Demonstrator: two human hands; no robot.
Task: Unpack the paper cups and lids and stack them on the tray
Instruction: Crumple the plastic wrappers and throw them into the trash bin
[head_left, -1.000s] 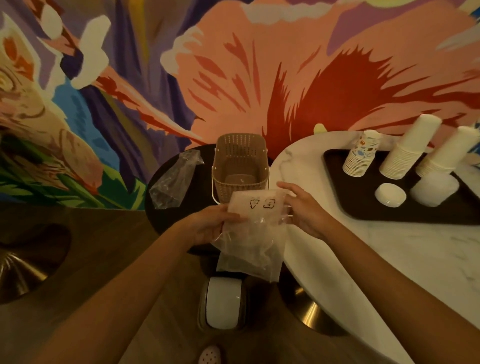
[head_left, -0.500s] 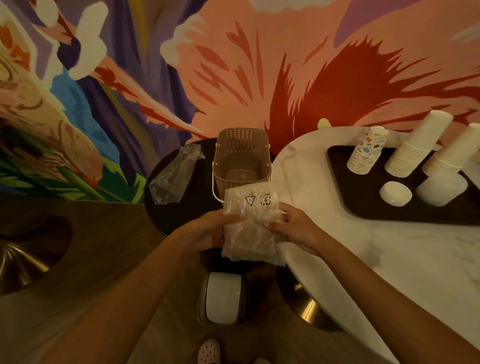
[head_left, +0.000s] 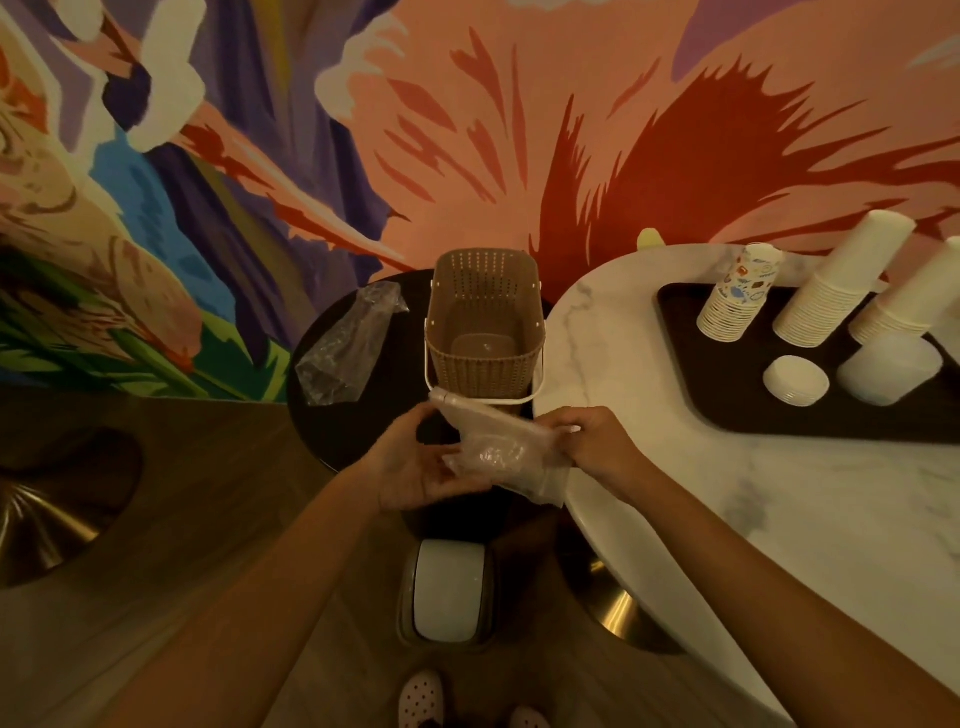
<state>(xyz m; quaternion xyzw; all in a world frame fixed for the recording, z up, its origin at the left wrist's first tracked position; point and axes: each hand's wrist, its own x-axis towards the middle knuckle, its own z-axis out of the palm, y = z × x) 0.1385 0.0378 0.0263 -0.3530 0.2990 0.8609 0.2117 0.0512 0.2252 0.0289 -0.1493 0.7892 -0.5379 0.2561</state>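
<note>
- between the two hands, in front of the basket and over the gap between the two tables, a crumpled clear plastic bag (head_left: 501, 452) is held off every surface; whether anything is inside it cannot be told
- the left hand (head_left: 415, 470) grips the bag's left side, fingers curled beneath it and thumb on top
- the right hand (head_left: 597, 447) pinches the bag's right edge, fingertips closed on the plastic
- to the right, a dark tray (head_left: 727, 410) lies on a white marble table (head_left: 613, 353); on it stand a patterned cup stack (head_left: 737, 299), rims down, and beside it two taller stacks of plain white cups (head_left: 836, 286)
- nearer on the tray sit a small stack of white lids (head_left: 795, 380) and, just beside it, a larger stack of translucent lids (head_left: 889, 375)
- just behind the held bag, a tan perforated basket (head_left: 485, 332) with a white handle stands on a dark round table (head_left: 322, 431)
- a second clear bag (head_left: 348, 353) lies on that dark table, left of the basket and apart from it
- below the hands, a white-lidded bin (head_left: 449, 597) stands on the wooden floor; pale perforated shoes (head_left: 421, 699) show at the bottom edge; a painted mural wall (head_left: 467, 130) rises behind both tables
</note>
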